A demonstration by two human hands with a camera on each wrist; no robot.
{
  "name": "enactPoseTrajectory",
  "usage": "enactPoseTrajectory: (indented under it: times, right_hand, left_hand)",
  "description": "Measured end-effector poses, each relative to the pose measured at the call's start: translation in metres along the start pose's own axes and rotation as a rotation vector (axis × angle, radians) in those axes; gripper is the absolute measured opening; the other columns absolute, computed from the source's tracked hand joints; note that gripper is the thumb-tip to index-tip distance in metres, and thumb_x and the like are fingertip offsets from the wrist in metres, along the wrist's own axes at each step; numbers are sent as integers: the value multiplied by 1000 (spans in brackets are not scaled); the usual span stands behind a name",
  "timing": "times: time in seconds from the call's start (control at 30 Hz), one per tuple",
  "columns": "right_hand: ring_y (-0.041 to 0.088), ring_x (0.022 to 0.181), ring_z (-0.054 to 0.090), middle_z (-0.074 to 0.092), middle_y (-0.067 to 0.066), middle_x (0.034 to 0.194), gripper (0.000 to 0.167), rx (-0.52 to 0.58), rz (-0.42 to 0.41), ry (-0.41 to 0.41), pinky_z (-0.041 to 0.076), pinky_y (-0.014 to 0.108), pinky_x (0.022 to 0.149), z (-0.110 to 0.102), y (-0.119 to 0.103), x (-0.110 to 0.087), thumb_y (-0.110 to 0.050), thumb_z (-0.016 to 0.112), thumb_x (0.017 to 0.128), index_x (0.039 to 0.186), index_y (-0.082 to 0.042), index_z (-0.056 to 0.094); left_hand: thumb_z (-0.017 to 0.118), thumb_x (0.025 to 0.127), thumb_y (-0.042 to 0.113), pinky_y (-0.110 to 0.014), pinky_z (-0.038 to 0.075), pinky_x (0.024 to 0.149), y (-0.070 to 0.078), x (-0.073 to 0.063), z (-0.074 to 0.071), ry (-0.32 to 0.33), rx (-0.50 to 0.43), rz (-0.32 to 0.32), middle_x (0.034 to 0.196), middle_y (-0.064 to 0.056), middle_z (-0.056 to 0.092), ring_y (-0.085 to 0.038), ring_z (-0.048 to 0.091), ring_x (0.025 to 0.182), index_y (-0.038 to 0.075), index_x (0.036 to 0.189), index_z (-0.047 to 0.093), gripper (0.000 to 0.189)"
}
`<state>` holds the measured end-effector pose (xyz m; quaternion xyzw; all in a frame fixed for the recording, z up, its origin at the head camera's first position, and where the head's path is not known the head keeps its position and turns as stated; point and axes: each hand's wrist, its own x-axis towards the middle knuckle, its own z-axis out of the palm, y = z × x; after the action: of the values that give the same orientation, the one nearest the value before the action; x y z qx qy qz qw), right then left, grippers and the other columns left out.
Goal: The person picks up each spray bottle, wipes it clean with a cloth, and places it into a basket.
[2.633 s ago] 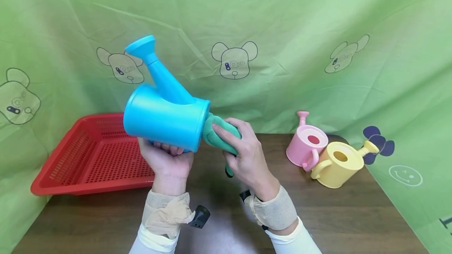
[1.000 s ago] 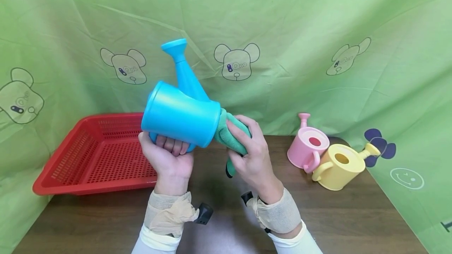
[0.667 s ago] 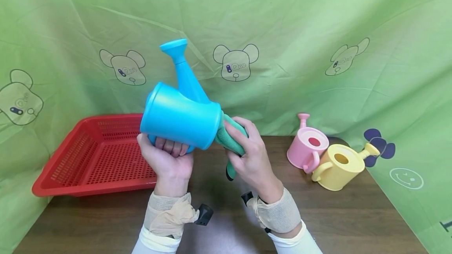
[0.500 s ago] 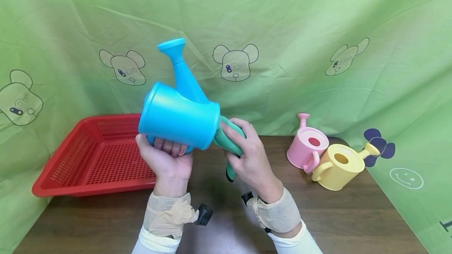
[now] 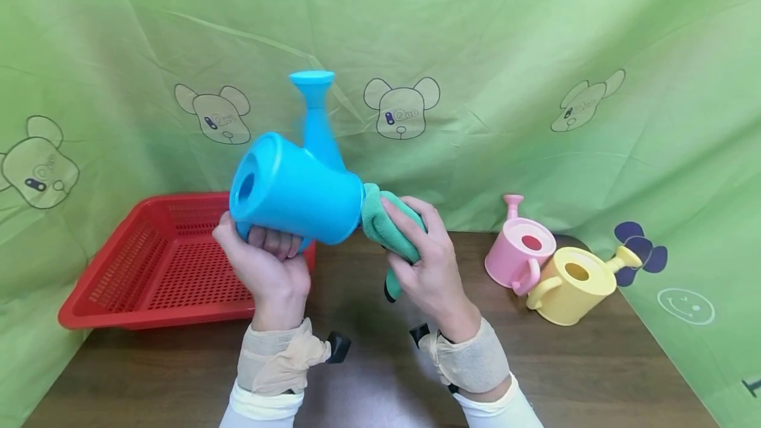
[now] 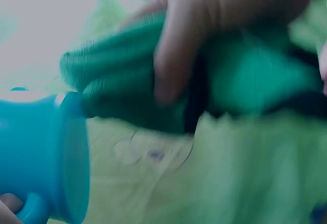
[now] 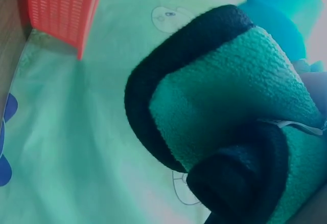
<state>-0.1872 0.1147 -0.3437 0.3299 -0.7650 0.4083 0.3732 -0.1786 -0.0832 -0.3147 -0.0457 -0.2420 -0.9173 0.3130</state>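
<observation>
Head view: nearest us, 2 white sleeves (image 5: pixel 261 411) reach over the wooden tabletop (image 5: pixel 594 375), whose right edge slants along the green curtain (image 5: pixel 475 32). Our left hand (image 5: pixel 270 263) has its fingers curled round the handle (image 6: pixel 36 211) of the blue watering can (image 5: pixel 303 197), which we hold tilted on its side above the table. Our right hand (image 5: pixel 431 263) grips a bunched green cloth (image 5: pixel 380 223) between thumb and fingers; in the left wrist view the cloth meets the upper edge of the can's base. Leftward, the red basket (image 5: pixel 157 320) crowds us, its rim passing behind the left hand. Rightward we have more room: wood stretches to the pink can (image 5: pixel 508 253), upright, with the yellow can (image 5: pixel 573 296) just beside it. Farthest back, the curtain rises behind everything.

Against 0.5 s ago, the blue can has turned: its holed end now shows to us, and the spout (image 5: pixel 321 141), partly blurred, points more nearly straight up. The pink and yellow cans stay put.
</observation>
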Motion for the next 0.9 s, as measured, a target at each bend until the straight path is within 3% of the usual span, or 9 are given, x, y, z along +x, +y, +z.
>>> enactPoseTrajectory:
  times: [0.13, 0.23, 0.43, 0.63, 0.9]
  right_hand:
    - [33, 124, 59, 59, 18, 140, 67, 13, 6, 11, 51, 46, 101, -2, 1, 0, 13, 64, 80, 142, -12, 66]
    - [34, 124, 60, 60, 19, 138, 68, 21, -21, -2, 52, 46, 101, -1, 0, 0, 14, 63, 79, 142, -13, 66]
    - [33, 124, 60, 61, 18, 138, 71, 37, -40, -26, 51, 44, 102, 1, -4, 0, 13, 64, 80, 143, -20, 65]
    - [33, 123, 61, 60, 18, 139, 67, 15, -12, 8, 51, 42, 103, -4, 1, 0, 13, 66, 80, 143, -11, 65]
    - [32, 127, 59, 59, 15, 141, 74, -27, 52, -20, 51, 49, 102, -10, 6, 2, 13, 68, 80, 147, -18, 63]
  left_hand:
    - [46, 102, 29, -27, 13, 47, 1, 2, 1, -13, 212, 278, 48, 7, 32, -10, 18, 48, 18, 57, 35, 47]
    - [50, 103, 26, -26, 17, 47, -2, 0, 2, -26, 313, 421, 48, 5, 33, -10, 19, 50, 13, 55, 35, 51]
    - [52, 100, 20, -22, 22, 49, -7, -2, -5, -89, 527, 588, 46, 3, 36, -6, 27, 50, -4, 51, 31, 58]
    - [56, 95, 15, -22, 14, 52, -9, 3, -13, -234, 803, 791, 46, -7, 28, -5, 20, 55, 4, 49, 35, 52]
    - [56, 92, 17, -21, 16, 47, -6, 9, -19, -445, 917, 952, 45, -2, 31, -9, 21, 48, 10, 49, 37, 47]
